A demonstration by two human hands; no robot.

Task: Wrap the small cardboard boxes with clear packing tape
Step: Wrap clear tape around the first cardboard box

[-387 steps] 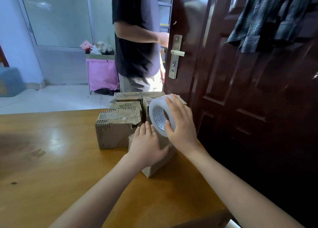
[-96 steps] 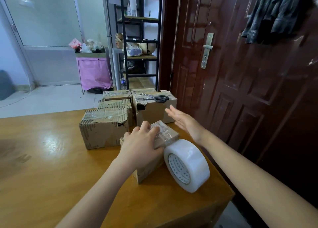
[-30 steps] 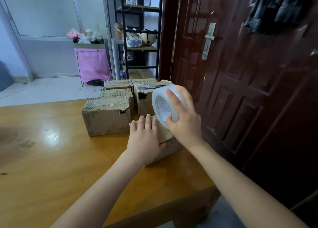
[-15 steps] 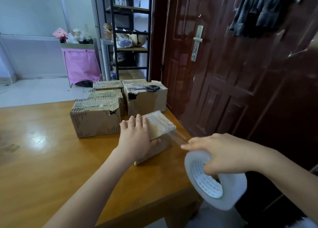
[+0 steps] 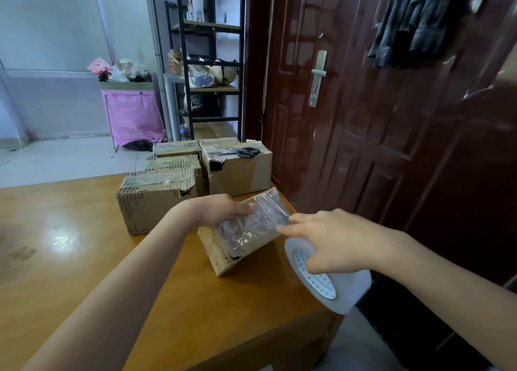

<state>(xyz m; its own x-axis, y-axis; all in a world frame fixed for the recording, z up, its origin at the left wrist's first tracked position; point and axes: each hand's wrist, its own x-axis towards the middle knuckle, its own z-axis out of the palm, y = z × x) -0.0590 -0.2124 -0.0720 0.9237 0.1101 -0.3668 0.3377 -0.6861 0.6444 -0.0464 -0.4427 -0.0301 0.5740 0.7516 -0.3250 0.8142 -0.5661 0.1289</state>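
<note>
Nearest us, our right hand (image 5: 333, 243) gripped the tape roll (image 5: 330, 282) just off the desk (image 5: 84, 258) edge, index finger touching the small box (image 5: 246, 230). Our left hand (image 5: 221, 209) held that box tilted up on the desk corner, tape over its top. Behind it stood other boxes (image 5: 156, 200), w/ scissors (image 5: 240, 151) on the right one.

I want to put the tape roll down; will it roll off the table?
Probably, if stood on edge: the tape roll is round and hangs past the table edge. Laid flat, it likely stays. It looks light; the right hand holds it alone.
</note>
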